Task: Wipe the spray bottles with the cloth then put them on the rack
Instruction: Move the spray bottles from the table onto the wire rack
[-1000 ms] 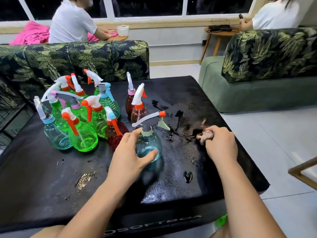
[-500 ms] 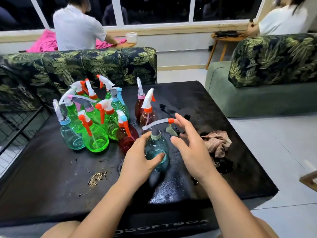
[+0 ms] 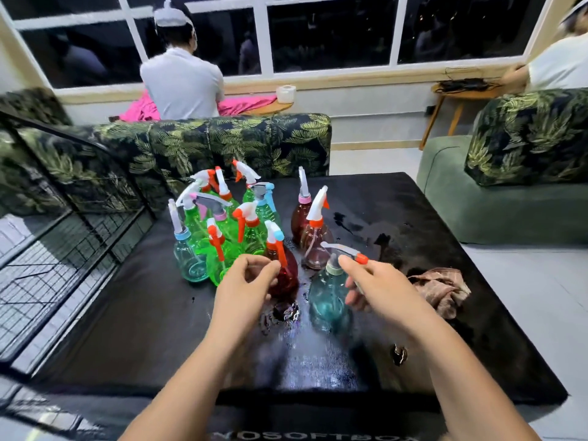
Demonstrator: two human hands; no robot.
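White lettering (image 3: 313,437) runs along the bench's (image 3: 461,345) front edge at the bottom centre of the frame. It is seen reversed and cut off by the frame, and reads roughly "OSOFTBOX". No labels can be made out on the bottles.

The teal spray bottle (image 3: 327,302) stands upright on the wet black bench just right of centre, its long axis vertical. Its grey spray head lies across the frame, and the orange nozzle tip points to the right. The right hand (image 3: 386,289) has its grip closed on it, with the forefinger over the neck and the lower fingers curled under the trigger.

The left hand (image 3: 245,283) hovers in front of the red bottle (image 3: 288,278), its fingers loosely curled with nothing in its grip. The other spray bottles (image 3: 222,230) cluster upright at centre left. The crumpled cloth (image 3: 442,291) lies just right of the right hand. A black wire rack (image 3: 63,237) stands at the left edge of the frame.
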